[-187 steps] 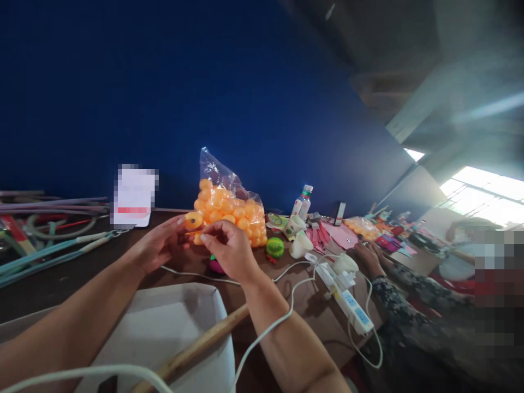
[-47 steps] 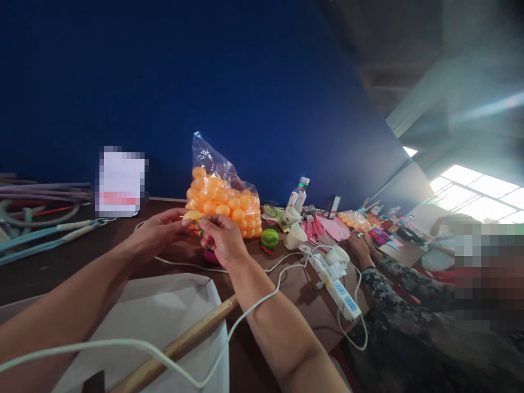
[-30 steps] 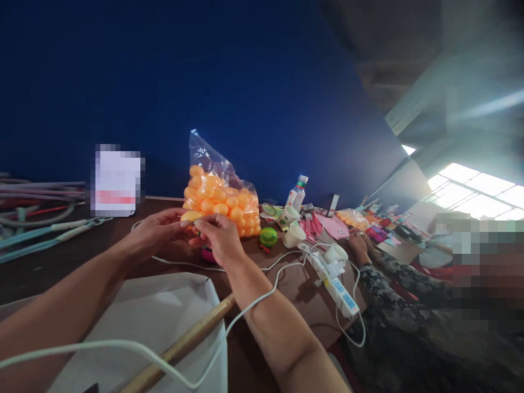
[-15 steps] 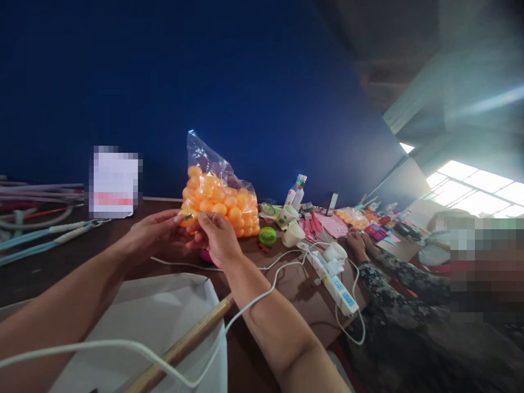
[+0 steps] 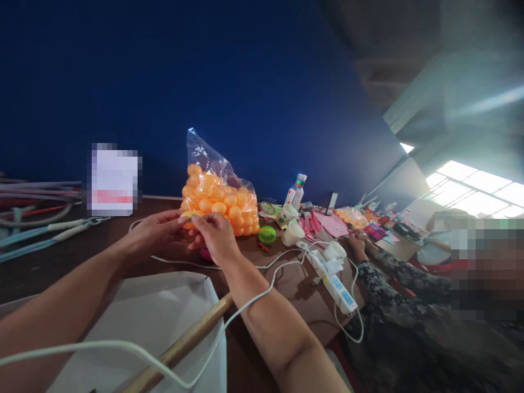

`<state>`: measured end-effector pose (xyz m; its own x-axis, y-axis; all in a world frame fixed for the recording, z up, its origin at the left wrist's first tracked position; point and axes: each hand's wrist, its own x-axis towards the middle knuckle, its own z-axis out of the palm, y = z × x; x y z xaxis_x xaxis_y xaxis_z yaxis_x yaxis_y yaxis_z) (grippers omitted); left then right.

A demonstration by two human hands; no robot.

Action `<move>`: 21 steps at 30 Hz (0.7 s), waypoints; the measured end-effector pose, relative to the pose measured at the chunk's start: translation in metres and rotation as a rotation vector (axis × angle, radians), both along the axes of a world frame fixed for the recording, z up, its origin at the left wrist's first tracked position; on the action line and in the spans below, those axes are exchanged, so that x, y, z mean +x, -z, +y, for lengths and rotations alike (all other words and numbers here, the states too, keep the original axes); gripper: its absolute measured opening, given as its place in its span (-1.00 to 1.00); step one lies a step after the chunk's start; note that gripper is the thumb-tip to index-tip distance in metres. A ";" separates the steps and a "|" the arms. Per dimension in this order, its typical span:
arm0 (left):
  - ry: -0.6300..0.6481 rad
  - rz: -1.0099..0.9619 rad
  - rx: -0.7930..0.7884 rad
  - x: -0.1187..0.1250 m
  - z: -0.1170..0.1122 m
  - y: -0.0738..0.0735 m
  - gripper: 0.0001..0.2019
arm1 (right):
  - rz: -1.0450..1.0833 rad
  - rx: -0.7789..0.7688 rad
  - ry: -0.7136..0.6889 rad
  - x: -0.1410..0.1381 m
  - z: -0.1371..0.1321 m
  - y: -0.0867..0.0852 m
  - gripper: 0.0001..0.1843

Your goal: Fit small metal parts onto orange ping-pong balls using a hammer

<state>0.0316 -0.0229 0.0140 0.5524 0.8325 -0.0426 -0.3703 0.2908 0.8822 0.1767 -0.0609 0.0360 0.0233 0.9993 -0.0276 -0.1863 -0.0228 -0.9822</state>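
Orange ball (image 5: 189,216): one, in two hands (image 5: 216,233); one clear bag (image 5: 224,203) behind.

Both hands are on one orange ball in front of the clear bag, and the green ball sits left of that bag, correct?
No: the head view shows the green ball right of the clear bag. The left hand and right hand are indeed on one orange ball in front of that bag.

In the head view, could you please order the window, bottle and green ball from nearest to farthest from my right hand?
From your right hand:
1. Green ball, to its right.
2. Bottle, farther right, behind.
3. Window, far right background.
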 end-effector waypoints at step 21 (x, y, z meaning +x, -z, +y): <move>-0.222 -0.009 -0.061 -0.010 0.009 0.007 -0.60 | -1.243 0.678 -0.957 0.000 -0.077 -0.038 -0.72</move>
